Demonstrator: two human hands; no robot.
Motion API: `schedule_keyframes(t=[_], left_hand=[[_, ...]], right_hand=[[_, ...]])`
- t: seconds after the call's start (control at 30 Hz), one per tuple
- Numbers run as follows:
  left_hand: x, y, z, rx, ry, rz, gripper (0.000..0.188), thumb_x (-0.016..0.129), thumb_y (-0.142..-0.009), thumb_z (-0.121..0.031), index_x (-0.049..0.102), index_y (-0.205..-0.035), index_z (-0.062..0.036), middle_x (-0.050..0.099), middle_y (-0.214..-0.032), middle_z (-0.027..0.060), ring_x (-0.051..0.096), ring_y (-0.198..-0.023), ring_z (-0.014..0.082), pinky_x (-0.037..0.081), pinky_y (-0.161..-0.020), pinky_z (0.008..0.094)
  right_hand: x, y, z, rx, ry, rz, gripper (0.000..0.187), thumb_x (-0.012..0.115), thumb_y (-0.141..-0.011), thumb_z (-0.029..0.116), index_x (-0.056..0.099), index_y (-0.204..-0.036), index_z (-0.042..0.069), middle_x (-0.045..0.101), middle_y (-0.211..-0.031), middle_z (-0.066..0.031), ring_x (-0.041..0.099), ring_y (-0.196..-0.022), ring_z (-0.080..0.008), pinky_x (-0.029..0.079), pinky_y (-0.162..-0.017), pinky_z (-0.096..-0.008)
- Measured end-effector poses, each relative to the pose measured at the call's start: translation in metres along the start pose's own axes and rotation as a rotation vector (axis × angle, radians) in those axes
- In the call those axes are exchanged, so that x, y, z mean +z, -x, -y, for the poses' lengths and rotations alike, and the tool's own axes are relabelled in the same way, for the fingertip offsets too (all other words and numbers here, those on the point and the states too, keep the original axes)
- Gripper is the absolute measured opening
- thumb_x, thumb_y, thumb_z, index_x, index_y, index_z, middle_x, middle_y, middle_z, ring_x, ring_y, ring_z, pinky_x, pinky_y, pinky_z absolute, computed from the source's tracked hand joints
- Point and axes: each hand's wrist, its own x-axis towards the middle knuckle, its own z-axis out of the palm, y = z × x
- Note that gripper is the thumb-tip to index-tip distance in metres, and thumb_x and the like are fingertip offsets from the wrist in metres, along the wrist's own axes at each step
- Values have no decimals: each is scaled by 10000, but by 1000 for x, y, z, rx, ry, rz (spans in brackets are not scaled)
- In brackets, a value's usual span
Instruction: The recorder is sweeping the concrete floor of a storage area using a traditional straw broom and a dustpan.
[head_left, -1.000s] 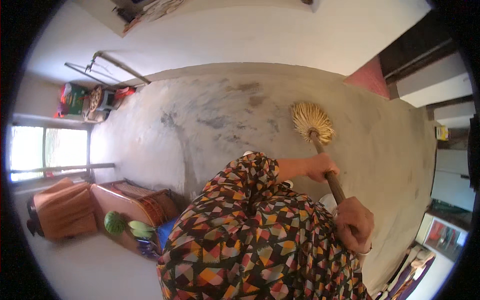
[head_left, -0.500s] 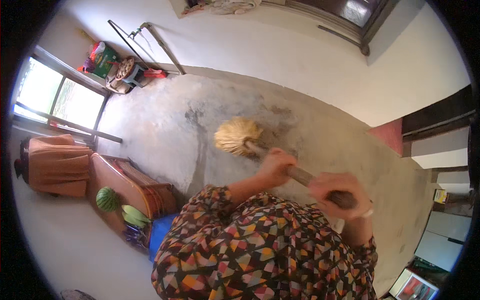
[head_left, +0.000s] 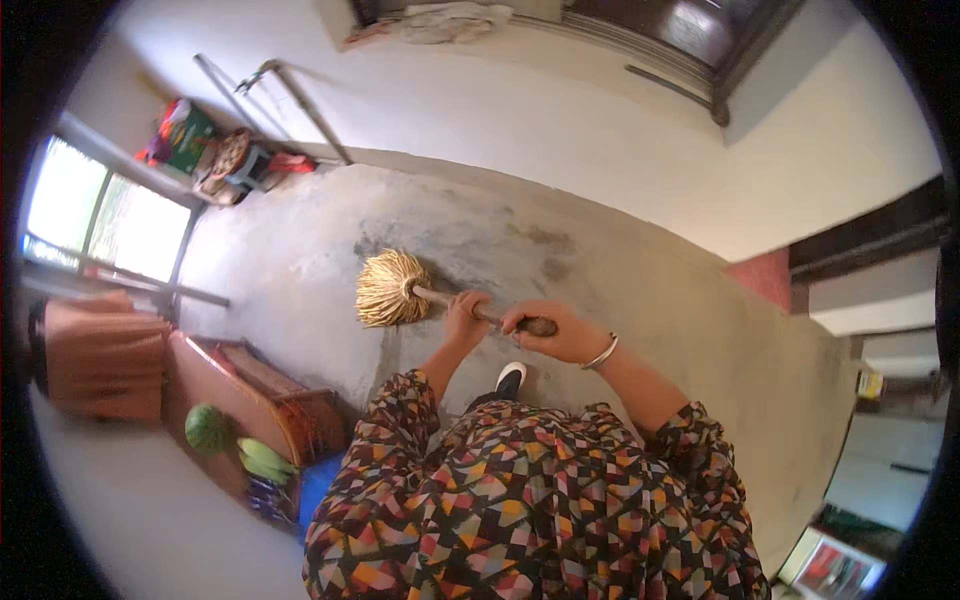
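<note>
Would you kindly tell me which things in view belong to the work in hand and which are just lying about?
In use:
string mop
left hand, gripping its wooden handle nearer the strands
right hand, gripping nearer the handle's end
concrete floor

Lying about:
watermelon
pale-green long vegetables
draped orange cloth

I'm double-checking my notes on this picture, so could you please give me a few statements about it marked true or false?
1. The left hand and right hand both hold the mop handle. True.
2. The mop head is nearer the right hand. False: the mop head is nearer the left hand.
3. A light bracelet is on the left wrist. False: the bracelet is on the right wrist.
4. A round green melon lies beside long pale-green vegetables. True.
</note>
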Motion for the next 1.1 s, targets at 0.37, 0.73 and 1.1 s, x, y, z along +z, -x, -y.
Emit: schedule_keyframes(t=[0.37,0.73,1.1], left_hand=[[154,-36,-122,351,177,657,259,669,-632,-108,610,-881,-148,606,-904,64,539,-930,318,421,-805,427],[261,51,-313,877,590,1021,222,673,-622,-116,614,-836,-125,615,-808,87,580,-817,328,454,-695,438],[193,53,-385,966,468,977,186,706,-602,-181,610,-718,-72,603,-729,148,560,-682,356,435,-585,406]], right_hand=[[-40,171,17,150,177,-636,151,598,-780,-7,606,-930,8,632,-918,-94,597,-835,-188,469,-772,-294],[-51,318,103,276,612,-847,173,658,-675,5,622,-840,40,627,-766,-112,607,-727,-300,475,-687,-351],[-90,311,151,-291,463,-496,162,674,-657,5,674,-805,71,618,-672,-65,619,-620,-227,500,-633,-334]])
